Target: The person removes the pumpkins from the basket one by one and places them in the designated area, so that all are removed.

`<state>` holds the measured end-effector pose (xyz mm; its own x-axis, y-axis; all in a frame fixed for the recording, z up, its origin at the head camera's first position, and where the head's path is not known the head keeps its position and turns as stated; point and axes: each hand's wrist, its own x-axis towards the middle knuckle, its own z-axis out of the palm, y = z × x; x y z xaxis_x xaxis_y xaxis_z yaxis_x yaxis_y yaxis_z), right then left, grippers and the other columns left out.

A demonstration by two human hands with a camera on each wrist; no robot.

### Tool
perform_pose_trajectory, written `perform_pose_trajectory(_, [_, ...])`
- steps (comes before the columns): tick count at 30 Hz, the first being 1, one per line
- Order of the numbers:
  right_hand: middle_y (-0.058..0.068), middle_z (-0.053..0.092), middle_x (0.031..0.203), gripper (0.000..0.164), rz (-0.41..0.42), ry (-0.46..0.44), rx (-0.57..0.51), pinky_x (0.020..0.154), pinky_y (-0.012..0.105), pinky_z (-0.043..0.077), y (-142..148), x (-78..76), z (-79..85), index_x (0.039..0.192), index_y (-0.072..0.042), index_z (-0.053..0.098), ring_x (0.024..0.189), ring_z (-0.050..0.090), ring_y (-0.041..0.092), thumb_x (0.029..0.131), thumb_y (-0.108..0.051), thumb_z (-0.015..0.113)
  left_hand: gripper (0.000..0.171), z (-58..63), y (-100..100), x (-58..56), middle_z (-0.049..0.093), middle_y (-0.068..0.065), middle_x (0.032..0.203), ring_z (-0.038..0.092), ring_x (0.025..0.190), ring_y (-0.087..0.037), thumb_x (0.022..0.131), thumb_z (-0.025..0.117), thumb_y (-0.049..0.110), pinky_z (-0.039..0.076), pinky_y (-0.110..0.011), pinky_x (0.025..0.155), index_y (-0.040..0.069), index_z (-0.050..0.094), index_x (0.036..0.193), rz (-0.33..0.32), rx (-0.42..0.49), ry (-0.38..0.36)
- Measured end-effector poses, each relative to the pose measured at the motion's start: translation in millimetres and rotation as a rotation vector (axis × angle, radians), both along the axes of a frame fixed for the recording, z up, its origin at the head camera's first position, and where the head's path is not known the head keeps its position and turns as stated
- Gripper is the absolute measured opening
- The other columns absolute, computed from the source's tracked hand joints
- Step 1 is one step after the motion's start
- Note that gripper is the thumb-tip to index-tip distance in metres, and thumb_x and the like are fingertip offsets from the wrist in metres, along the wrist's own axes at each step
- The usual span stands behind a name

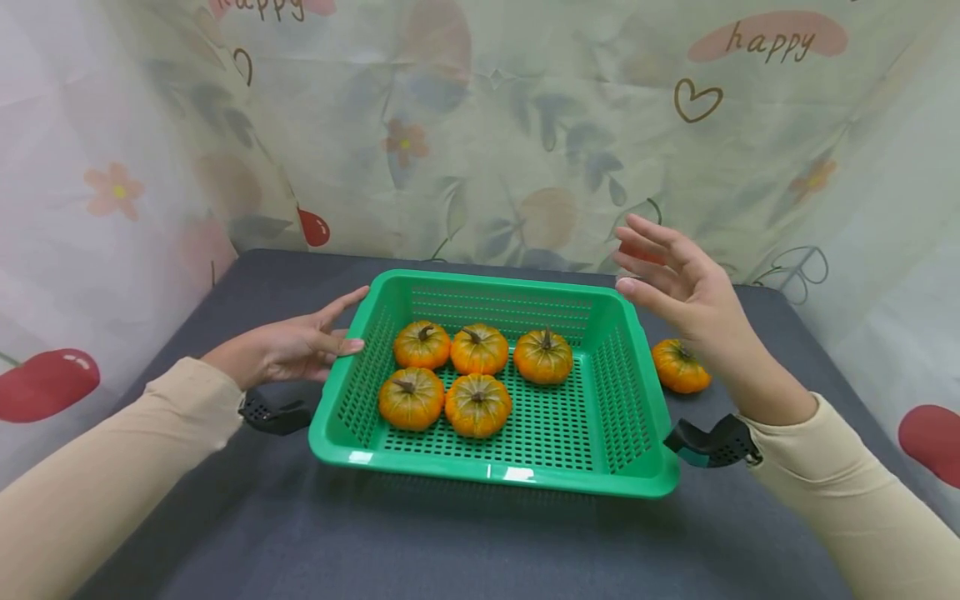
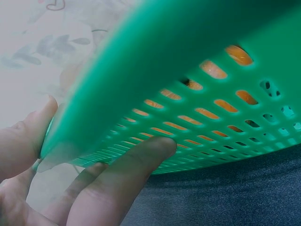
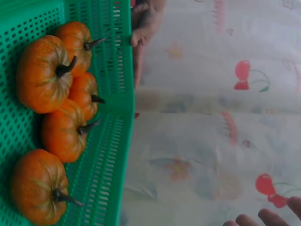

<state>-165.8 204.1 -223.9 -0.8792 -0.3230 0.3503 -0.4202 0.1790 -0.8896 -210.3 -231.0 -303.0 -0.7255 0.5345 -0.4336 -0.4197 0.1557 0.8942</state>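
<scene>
A green plastic basket [image 1: 491, 472] with slotted walls sits in the middle of the head view. Several small orange pumpkins [image 1: 478, 406] lie inside, mostly toward its left half. My left hand [image 1: 288, 346] holds the basket's left rim. In the left wrist view, the thumb [image 2: 28, 136] is at the rim while a finger [image 2: 127, 174] lies against the slotted outer wall. Raised over the basket's right back corner is my right hand [image 1: 686, 287], fingers spread and holding nothing. Another pumpkin [image 1: 681, 367] rests on the table outside the right wall, beside the right wrist.
A dark grey cloth covers the table [image 1: 390, 542]. Printed curtains [image 1: 495, 150] with flowers, cherries and lettering hang behind it and along both sides. Each wrist wears a black strap mount [image 1: 716, 442].
</scene>
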Motion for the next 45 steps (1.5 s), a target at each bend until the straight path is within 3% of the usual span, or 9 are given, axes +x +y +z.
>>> perform_pose_trajectory(7, [0.007, 0.039, 0.151, 0.060, 0.085, -0.010, 0.060, 0.099, 0.020, 0.047, -25.1, -9.6, -9.5, 0.149, -0.018, 0.038, 0.135, 0.045, 0.023, 0.095, -0.006, 0.061, 0.096, -1.1, 0.9, -0.7, -0.002, -0.018, 0.162, 0.061, 0.114, -0.032, 0.098, 0.056, 0.009, 0.051, -0.054, 0.094, 0.049, -0.013, 0.150, -0.001, 0.003, -0.005])
perform_pose_trajectory(14, [0.000, 0.037, 0.153, 0.067, 0.173, -0.110, 0.157, 0.111, 0.043, 0.039, -47.2, -14.7, -23.4, 0.150, -0.020, 0.035, 0.139, 0.040, 0.021, 0.092, -0.013, 0.068, 0.095, -0.3, 0.7, -1.2, -0.002, -0.019, 0.162, 0.061, 0.116, -0.032, 0.098, 0.056, 0.010, 0.051, -0.053, 0.094, 0.051, -0.013, 0.149, -0.007, 0.010, -0.007])
perform_pose_trajectory(19, [-0.004, 0.036, 0.154, 0.066, 0.240, -0.166, 0.224, 0.110, 0.044, 0.041, -59.4, -19.7, -35.9, 0.148, -0.022, 0.039, 0.139, 0.040, 0.023, 0.090, -0.019, 0.070, 0.095, -0.2, 0.4, -1.3, -0.003, -0.019, 0.162, 0.061, 0.115, -0.032, 0.098, 0.056, 0.009, 0.051, -0.054, 0.094, 0.051, -0.013, 0.149, -0.011, 0.008, -0.005])
perform_pose_trajectory(27, [0.002, 0.037, 0.153, 0.063, 0.397, -0.266, 0.399, 0.100, 0.041, 0.050, -70.4, -28.2, -61.3, 0.146, -0.023, 0.042, 0.137, 0.042, 0.031, 0.090, -0.025, 0.071, 0.096, 0.2, 0.6, -0.5, -0.005, -0.020, 0.162, 0.060, 0.116, -0.033, 0.098, 0.055, 0.009, 0.050, -0.055, 0.095, 0.048, -0.016, 0.150, -0.015, 0.008, -0.010])
perform_pose_trajectory(32, [0.003, 0.036, 0.154, 0.067, 0.463, -0.346, 0.494, 0.099, 0.039, 0.051, -74.9, -33.2, -74.0, 0.147, -0.018, 0.041, 0.138, 0.040, 0.030, 0.089, -0.026, 0.072, 0.096, 0.0, 0.8, -1.1, -0.005, -0.020, 0.161, 0.060, 0.116, -0.033, 0.098, 0.056, 0.010, 0.051, -0.054, 0.094, 0.049, -0.016, 0.149, -0.018, 0.004, -0.007])
perform_pose_trajectory(39, [0.000, 0.042, 0.150, 0.070, 0.472, -0.351, 0.652, 0.101, 0.039, 0.049, -80.6, -36.5, -87.4, 0.147, -0.021, 0.042, 0.138, 0.040, 0.030, 0.086, -0.031, 0.075, 0.096, 0.4, -0.5, 0.0, -0.005, -0.020, 0.162, 0.060, 0.115, -0.032, 0.099, 0.055, 0.010, 0.050, -0.054, 0.095, 0.050, -0.016, 0.149, -0.020, 0.004, -0.013])
perform_pose_trajectory(45, [0.001, 0.043, 0.148, 0.068, 0.460, -0.361, 0.677, 0.097, 0.035, 0.051, -84.3, -37.0, -93.5, 0.144, -0.020, 0.047, 0.133, 0.045, 0.033, 0.083, -0.025, 0.078, 0.096, 0.5, 0.2, -1.1, -0.004, -0.019, 0.162, 0.063, 0.112, -0.030, 0.098, 0.056, 0.010, 0.050, -0.054, 0.095, 0.050, -0.015, 0.149, -0.021, 0.001, -0.013])
